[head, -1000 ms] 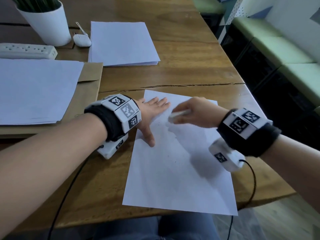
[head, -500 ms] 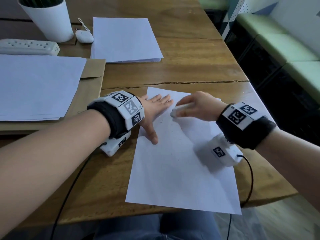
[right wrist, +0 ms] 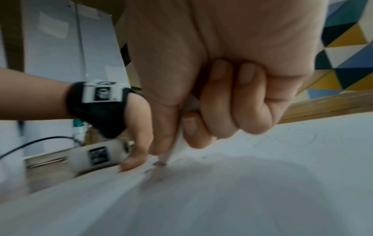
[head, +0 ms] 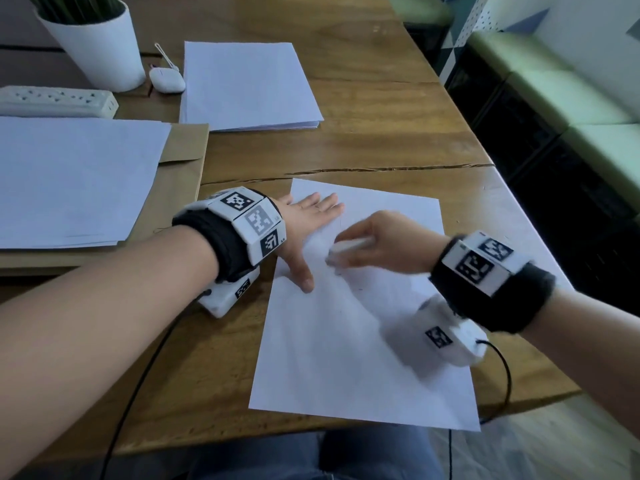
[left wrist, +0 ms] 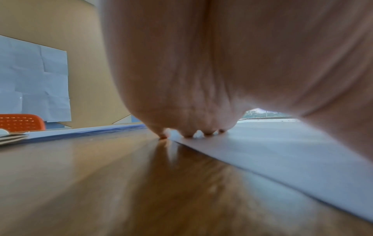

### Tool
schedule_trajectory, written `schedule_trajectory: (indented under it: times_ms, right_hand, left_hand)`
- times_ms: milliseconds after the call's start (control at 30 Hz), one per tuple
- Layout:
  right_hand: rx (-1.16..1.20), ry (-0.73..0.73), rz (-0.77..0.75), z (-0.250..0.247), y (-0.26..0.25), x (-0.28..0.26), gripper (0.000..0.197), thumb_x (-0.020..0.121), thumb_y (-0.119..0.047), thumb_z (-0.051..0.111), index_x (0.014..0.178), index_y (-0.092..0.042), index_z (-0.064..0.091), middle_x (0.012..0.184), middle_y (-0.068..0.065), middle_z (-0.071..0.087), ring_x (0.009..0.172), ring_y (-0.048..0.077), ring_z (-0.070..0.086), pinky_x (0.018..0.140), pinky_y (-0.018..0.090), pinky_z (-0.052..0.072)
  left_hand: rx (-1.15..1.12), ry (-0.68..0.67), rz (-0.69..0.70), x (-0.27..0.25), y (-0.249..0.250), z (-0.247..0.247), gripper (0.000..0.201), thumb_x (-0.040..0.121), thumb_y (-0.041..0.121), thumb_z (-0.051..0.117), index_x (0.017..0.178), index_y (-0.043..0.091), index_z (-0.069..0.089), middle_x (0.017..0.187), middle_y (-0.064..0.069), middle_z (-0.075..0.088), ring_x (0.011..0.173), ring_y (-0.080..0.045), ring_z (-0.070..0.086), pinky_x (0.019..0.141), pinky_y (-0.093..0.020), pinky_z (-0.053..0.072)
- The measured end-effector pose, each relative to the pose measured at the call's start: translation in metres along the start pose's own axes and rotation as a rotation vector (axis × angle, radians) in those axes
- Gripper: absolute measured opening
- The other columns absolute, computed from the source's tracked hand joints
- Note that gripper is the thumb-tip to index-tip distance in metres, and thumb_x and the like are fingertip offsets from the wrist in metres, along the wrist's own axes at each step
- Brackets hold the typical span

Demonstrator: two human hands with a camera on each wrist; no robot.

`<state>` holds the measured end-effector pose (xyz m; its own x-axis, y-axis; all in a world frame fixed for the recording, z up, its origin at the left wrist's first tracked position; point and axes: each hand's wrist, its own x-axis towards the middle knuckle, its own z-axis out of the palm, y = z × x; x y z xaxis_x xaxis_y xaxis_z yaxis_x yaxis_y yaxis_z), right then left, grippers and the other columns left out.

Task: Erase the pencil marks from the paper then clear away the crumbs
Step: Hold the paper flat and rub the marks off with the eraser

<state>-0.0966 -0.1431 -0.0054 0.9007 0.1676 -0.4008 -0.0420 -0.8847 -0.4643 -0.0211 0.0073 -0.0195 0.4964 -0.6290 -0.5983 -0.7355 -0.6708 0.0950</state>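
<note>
A white sheet of paper point(head: 360, 358) lies on the wooden table point(head: 363, 147) in front of me. My left hand point(head: 308, 230) lies flat on its upper left corner, fingers straight, thumb spread toward me; the left wrist view shows its fingertips point(left wrist: 188, 135) pressing the paper's edge point(left wrist: 282, 153). My right hand point(head: 377, 245) pinches a white eraser point(head: 348, 249) between thumb and curled fingers, its tip on the paper just right of the left thumb. In the right wrist view the eraser point(right wrist: 177, 148) touches the sheet, and faint pencil lines point(right wrist: 292, 137) and dark crumbs point(right wrist: 159, 163) show nearby.
A paper stack point(head: 246, 84) lies at the back. Further sheets on a brown envelope point(head: 183, 174) lie at the left. A white power strip point(head: 55, 102), a plant pot point(head: 100, 46) and a small white case point(head: 168, 79) stand at the back left. The table's edge point(head: 512, 209) runs down the right.
My right hand with the eraser has slid toward me and slightly right along the paper, blurred with motion. My left hand has kept its place on the sheet's corner.
</note>
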Motion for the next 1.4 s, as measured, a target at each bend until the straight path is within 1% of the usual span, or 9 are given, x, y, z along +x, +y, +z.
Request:
schedule_trajectory:
  times_ms: [133,333,533,733,833,933,1133,1233,1400]
  right_hand:
    - [-0.052,-0.232,-0.039,0.007,-0.005,-0.022,0.027,0.078,-0.04,0.068,0.102,-0.029,0.072,0.097,-0.004,0.073,0.095,0.012,0.063,0.089,0.026,0.048]
    - [0.003,0.119,-0.017,-0.003,-0.013,0.02,0.032,0.08,-0.039,0.067,0.11,-0.028,0.07,0.101,0.001,0.069,0.095,0.015,0.058,0.084,0.028,0.044]
    - [-0.058,-0.18,-0.046,0.009,-0.008,-0.015,0.03,0.081,-0.039,0.066,0.107,-0.024,0.07,0.097,-0.002,0.071,0.09,0.013,0.06,0.082,0.024,0.045]
    - [0.048,0.061,0.021,-0.002,-0.008,0.015,0.027,0.077,-0.041,0.07,0.096,-0.022,0.072,0.079,-0.004,0.063,0.082,0.015,0.056,0.075,0.029,0.047]
    - [0.016,-0.04,-0.008,0.011,0.001,-0.01,0.035,0.08,-0.037,0.068,0.11,-0.02,0.068,0.098,-0.003,0.071,0.092,0.013,0.059,0.082,0.025,0.044]
    - [0.029,-0.247,-0.031,0.01,0.003,-0.023,0.022,0.078,-0.04,0.069,0.098,-0.029,0.072,0.095,-0.004,0.074,0.091,0.013,0.064,0.091,0.031,0.048]
    - [0.103,0.062,0.021,-0.002,-0.003,0.014,0.028,0.078,-0.037,0.071,0.101,-0.021,0.071,0.096,0.002,0.07,0.086,0.009,0.057,0.078,0.026,0.044]
    - [0.031,-0.038,0.013,0.008,0.006,-0.007,0.038,0.079,-0.037,0.069,0.114,-0.023,0.067,0.101,-0.007,0.068,0.097,0.01,0.06,0.082,0.022,0.043]
    - [-0.061,-0.142,0.009,0.007,0.018,-0.035,0.02,0.08,-0.039,0.068,0.093,-0.025,0.071,0.082,-0.007,0.071,0.079,0.01,0.062,0.071,0.019,0.047]
  left_hand:
    - [0.005,-0.019,0.008,0.0,-0.001,-0.001,0.132,0.066,0.055,0.075,0.145,0.02,-0.026,0.154,0.004,-0.028,0.143,-0.016,-0.023,0.116,-0.042,-0.008]
    - [-0.04,0.037,-0.027,0.0,0.003,0.002,0.137,0.062,0.05,0.08,0.146,0.017,-0.023,0.156,0.002,-0.022,0.144,-0.014,-0.018,0.117,-0.039,-0.005]
    - [-0.008,-0.004,0.013,-0.002,-0.001,0.0,0.131,0.066,0.053,0.075,0.146,0.019,-0.023,0.154,0.004,-0.027,0.143,-0.015,-0.022,0.116,-0.042,-0.007]
    - [-0.01,0.031,-0.006,-0.002,0.002,0.0,0.132,0.065,0.052,0.077,0.146,0.02,-0.022,0.155,0.004,-0.024,0.144,-0.015,-0.019,0.116,-0.039,-0.005]
    - [0.01,0.02,0.011,-0.002,0.0,0.0,0.131,0.067,0.053,0.076,0.146,0.019,-0.022,0.155,0.003,-0.026,0.144,-0.016,-0.02,0.116,-0.041,-0.005]
    - [0.015,0.018,0.018,-0.002,0.0,0.001,0.13,0.068,0.053,0.075,0.146,0.018,-0.023,0.155,0.002,-0.026,0.144,-0.017,-0.02,0.116,-0.041,-0.006]
    - [0.005,0.033,-0.002,0.001,-0.001,0.002,0.133,0.064,0.054,0.076,0.146,0.02,-0.023,0.155,0.004,-0.025,0.144,-0.015,-0.02,0.116,-0.039,-0.005]
    - [0.012,0.017,0.007,0.0,-0.002,0.001,0.132,0.065,0.054,0.076,0.146,0.02,-0.023,0.154,0.004,-0.027,0.143,-0.015,-0.021,0.116,-0.04,-0.006]
    - [0.002,-0.006,0.022,0.0,-0.004,0.001,0.124,0.071,0.054,0.071,0.146,0.022,-0.022,0.154,0.006,-0.027,0.143,-0.014,-0.021,0.116,-0.04,-0.008]
